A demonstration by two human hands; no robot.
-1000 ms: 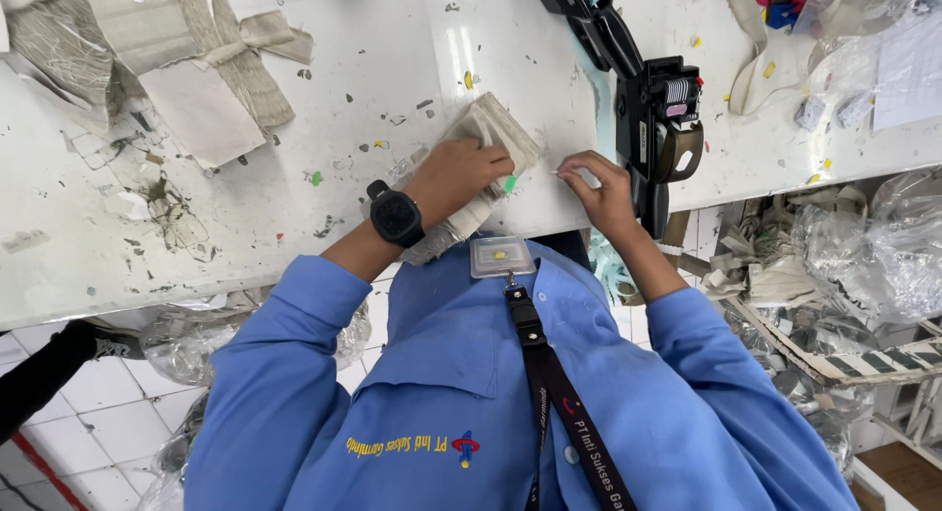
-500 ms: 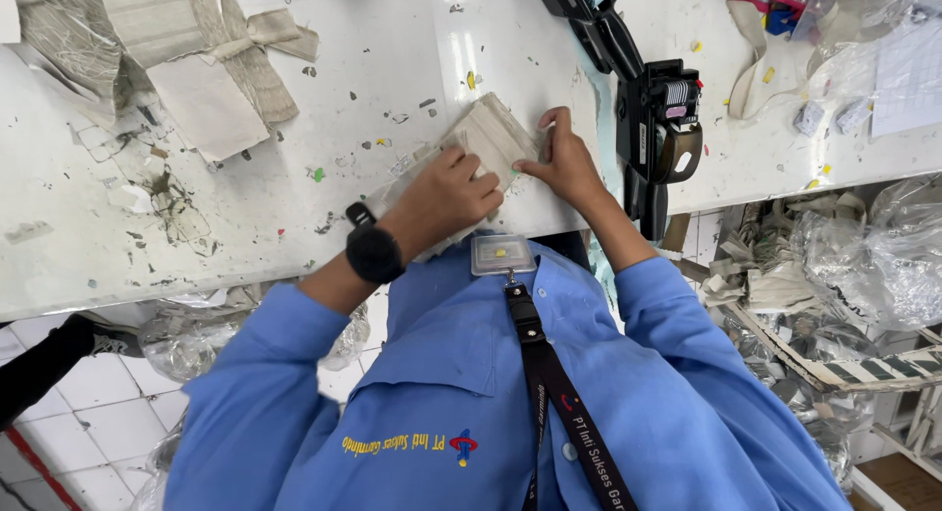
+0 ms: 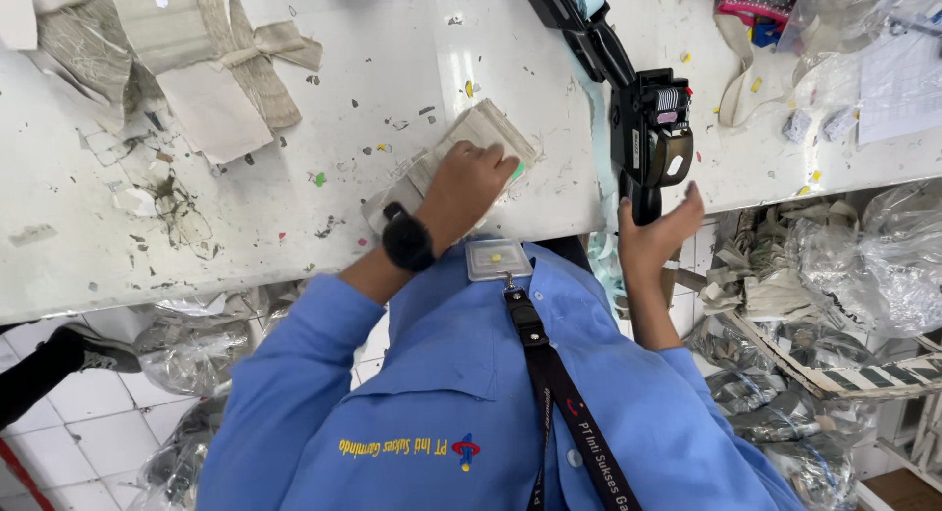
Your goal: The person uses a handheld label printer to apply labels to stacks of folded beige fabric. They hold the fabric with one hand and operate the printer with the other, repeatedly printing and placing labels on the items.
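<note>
Beige fabric stack (image 3: 488, 130) lies in the middle of the frame on the white table (image 3: 373, 69), close to the near edge. My left hand (image 3: 469, 185) lies over it, its grip pressed down on top with the fingers curled over the far side, so the pieces are pinned more than lifted. My right hand (image 3: 655, 234) is right of centre, just below the table edge. Its grip is spread wide and holds nothing, the palm turned toward the handle of the black label gun (image 3: 652, 138).

The stack worries me most. It is only loose pieces held by downward pressure, and the table around it is littered with scraps. If that pressure eases or the hand drags sideways, I judge the top layers could fan out or slide over the edge into the plastic bags (image 3: 844, 266) below.

The label gun is the second risk. Its handle reaches the table edge and my spread hand is coming at it from underneath, so a clumsy touch could tip it off rather than seat it in the palm. A pale blue paper strip (image 3: 601, 167) runs down beside the gun, and fingers closing there could catch it.

Fabric bundles (image 3: 186, 50) in the upper left are well apart and pose no trouble.
</note>
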